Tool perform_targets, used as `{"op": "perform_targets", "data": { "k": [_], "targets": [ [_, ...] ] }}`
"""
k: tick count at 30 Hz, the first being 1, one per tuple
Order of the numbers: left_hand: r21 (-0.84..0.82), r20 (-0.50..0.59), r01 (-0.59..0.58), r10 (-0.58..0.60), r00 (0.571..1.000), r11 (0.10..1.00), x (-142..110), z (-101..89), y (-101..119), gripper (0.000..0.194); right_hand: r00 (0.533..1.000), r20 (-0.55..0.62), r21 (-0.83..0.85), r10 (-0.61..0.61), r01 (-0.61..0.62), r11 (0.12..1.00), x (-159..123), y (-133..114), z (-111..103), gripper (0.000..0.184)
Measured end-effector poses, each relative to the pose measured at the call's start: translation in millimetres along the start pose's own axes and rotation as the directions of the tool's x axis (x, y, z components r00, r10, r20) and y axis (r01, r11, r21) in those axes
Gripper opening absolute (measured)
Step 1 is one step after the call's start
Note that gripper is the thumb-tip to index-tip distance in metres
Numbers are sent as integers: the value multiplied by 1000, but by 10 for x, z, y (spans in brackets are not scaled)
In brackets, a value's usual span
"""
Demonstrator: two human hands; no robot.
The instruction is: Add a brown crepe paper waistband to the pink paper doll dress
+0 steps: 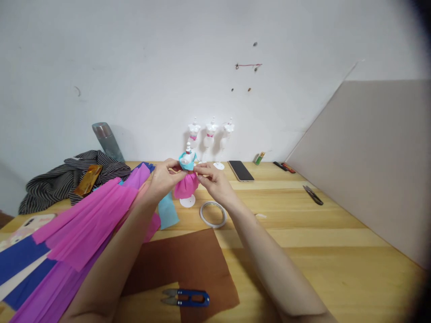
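A small white mannequin [187,152] stands on a round base on the wooden table [336,251], dressed in a pink crepe-paper skirt [186,186] and a light blue paper bodice [187,162]. My left hand [164,177] pinches the paper at the mannequin's waist from the left. From the right, my right hand [212,179] pinches the same waist with its fingers closed. A strip of light blue paper [167,211] lies just below my left hand.
Pink, purple and blue crepe sheets [81,220] spread at left, a brown sheet [188,260] in front with blue thread snips [186,297]. A tape roll [213,214], phone [241,171], three bare mannequins [210,134], a grey bottle [107,141], striped cloth [63,177] and black snips [313,195] lie around.
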State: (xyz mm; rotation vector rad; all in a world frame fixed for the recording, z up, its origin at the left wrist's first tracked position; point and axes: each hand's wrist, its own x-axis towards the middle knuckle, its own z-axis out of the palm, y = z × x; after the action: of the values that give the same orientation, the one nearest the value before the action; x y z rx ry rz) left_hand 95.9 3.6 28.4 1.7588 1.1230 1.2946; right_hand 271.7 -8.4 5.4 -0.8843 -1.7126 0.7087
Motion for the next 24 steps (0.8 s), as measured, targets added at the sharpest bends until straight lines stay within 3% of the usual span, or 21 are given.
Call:
{"op": "perform_targets", "data": {
  "k": [6,12,18,24],
  "targets": [
    [-99,109,-16,27,994,995,73,-52,-171,20,988,-82,187,129,-112,976,7,38,26,32],
    [-188,173,-1,34,984,982,108,-83,-272,16,980,-127,206,152,-124,971,33,17,68,41],
    [-219,198,-22,66,978,976,119,-77,-297,21,975,-158,222,158,-121,968,38,20,77,61],
    [-185,216,-20,60,975,983,116,-53,-303,23,970,-232,52,68,-58,997,55,72,81,23]
  ]
}}
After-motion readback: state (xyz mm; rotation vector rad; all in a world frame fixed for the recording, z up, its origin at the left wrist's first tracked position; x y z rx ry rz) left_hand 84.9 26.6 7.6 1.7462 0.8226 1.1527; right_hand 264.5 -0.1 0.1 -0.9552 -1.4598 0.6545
